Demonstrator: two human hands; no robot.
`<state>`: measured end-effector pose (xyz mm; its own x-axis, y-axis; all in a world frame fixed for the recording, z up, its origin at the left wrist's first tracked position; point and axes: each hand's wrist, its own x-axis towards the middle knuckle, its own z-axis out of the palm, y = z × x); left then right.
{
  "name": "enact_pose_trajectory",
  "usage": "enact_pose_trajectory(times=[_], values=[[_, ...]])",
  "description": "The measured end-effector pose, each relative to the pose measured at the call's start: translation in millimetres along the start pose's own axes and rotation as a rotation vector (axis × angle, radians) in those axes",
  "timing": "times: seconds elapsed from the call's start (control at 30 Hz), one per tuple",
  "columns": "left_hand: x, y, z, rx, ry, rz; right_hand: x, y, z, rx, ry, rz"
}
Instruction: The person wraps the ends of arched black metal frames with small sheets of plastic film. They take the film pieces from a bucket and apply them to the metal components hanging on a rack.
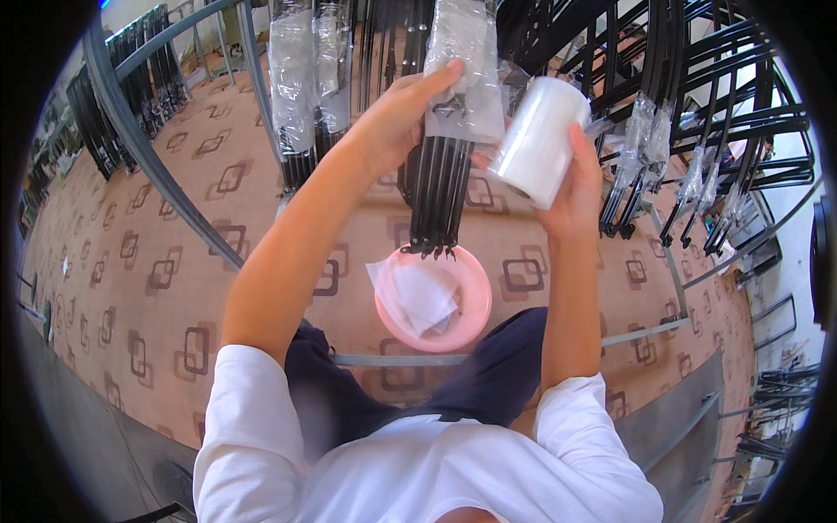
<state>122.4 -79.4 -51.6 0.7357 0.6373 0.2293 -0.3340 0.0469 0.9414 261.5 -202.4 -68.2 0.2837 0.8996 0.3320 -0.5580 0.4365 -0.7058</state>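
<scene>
In front of me hangs a bundle of thin black rods (438, 192), its lower ends bare. A white sheet under clear film (464, 48) covers the part above. My left hand (397, 118) grips this bundle from the left side, thumb pressed on the wrapped part, its other fingers mostly hidden behind. To the right of the bundle, my right hand (575, 192) is closed around a roll of clear plastic film (542, 139), which is tilted close to the wrapping. Whether a strip of film runs from roll to bundle I cannot tell.
Below the bundle, a pink basin (478, 324) holds white sheets (420, 296). Wrapped bundles (292, 78) hang to the left, and several more black rods (645, 131) hang at right. Grey metal frame bars (161, 157) stand on the patterned floor covering (148, 270).
</scene>
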Motion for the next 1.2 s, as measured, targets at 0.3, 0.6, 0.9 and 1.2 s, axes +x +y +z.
enact_pose_trajectory(times=[0.3, 0.6, 0.9, 1.2], values=[[-12, 14, 11, 0.141, -0.069, 0.028, 67, 25, -25, -0.516, 0.036, -0.025], [-49, 40, 0, 0.744, 0.157, 0.250, 58, 59, 45, -0.172, -0.079, 0.136], [-62, 32, -11, 1.038, 0.618, 0.523, 51, 82, 57, 0.002, -0.020, 0.215], [-71, 23, -19, 0.242, 0.267, 0.151, 29, 71, 69, 0.122, 0.100, 0.006]])
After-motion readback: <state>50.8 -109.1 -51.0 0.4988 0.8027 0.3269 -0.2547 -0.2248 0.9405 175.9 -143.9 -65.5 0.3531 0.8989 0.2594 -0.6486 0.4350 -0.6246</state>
